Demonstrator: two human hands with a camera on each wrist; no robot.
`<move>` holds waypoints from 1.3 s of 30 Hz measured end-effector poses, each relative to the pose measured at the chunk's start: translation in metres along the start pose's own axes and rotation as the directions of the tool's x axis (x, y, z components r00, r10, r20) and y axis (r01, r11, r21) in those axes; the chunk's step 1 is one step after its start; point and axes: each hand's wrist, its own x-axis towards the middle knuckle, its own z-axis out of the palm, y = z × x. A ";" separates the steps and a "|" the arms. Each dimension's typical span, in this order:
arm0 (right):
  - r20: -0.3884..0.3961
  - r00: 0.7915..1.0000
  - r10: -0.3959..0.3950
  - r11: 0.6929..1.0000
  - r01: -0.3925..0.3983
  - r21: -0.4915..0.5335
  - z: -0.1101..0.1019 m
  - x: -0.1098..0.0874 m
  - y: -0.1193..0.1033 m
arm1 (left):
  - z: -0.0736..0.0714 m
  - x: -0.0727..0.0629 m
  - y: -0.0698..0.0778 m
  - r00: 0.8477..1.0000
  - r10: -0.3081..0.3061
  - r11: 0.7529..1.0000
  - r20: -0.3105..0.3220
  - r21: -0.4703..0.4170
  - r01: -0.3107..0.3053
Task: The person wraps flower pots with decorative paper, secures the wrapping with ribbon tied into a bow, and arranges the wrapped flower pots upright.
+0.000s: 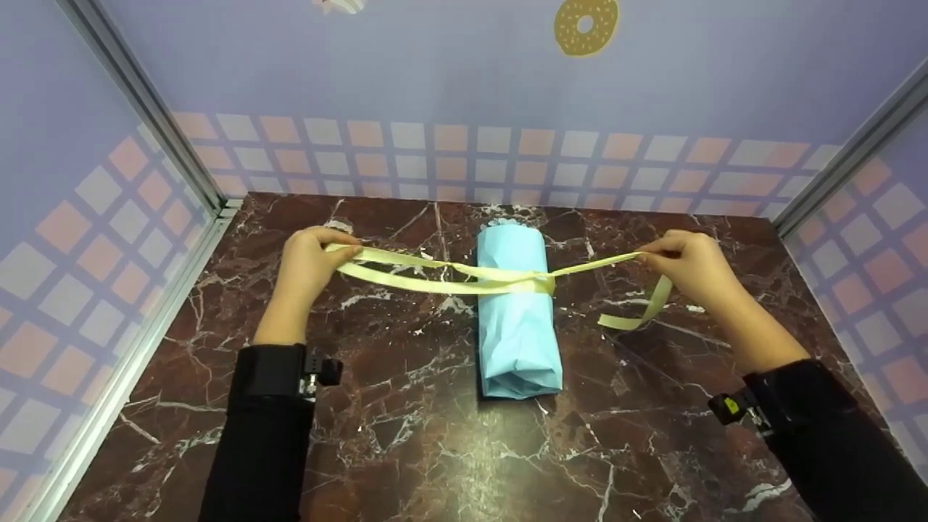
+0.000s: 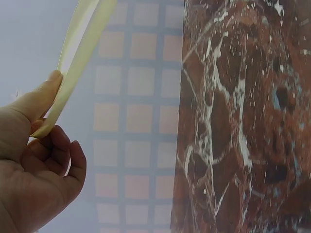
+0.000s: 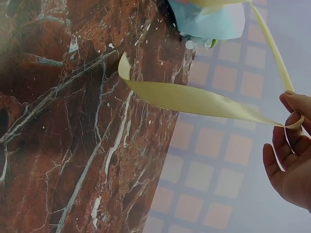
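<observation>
A light blue paper-wrapped bundle [image 1: 516, 341] lies lengthwise on the table, with a pale yellow ribbon [image 1: 522, 283] crossing round its middle. To its left, my left hand [image 1: 308, 254] pinches a loop of the ribbon between thumb and fingers; two strands run from it to the bundle. On the other side my right hand [image 1: 689, 261] pinches a taut strand, and the ribbon's loose tail hangs below the fingers. In the right wrist view that tail [image 3: 194, 101] curls away from the hand, and part of the bundle [image 3: 209, 20] shows at the top.
The table [image 1: 406, 449] has a dark red marble pattern with white veins. A purple wall [image 1: 435, 87] with pink and white squares stands behind it, with side panels at left and right. Black sleeves [image 1: 264, 435] carry wrist cameras.
</observation>
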 end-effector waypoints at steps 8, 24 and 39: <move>0.022 0.999 0.046 0.997 -0.047 0.066 0.004 -0.006 0.004 | -0.012 -0.006 -0.011 0.993 -0.031 0.999 -0.113 -0.015 0.029; 0.062 0.995 0.073 0.993 -0.078 0.084 0.032 -0.021 0.022 | -0.013 -0.017 -0.038 0.958 -0.025 0.999 -0.285 0.033 0.036; 0.027 0.990 0.138 0.989 -0.140 0.050 0.063 -0.033 0.039 | -0.016 -0.033 -0.058 0.952 -0.071 0.989 -0.296 0.104 0.107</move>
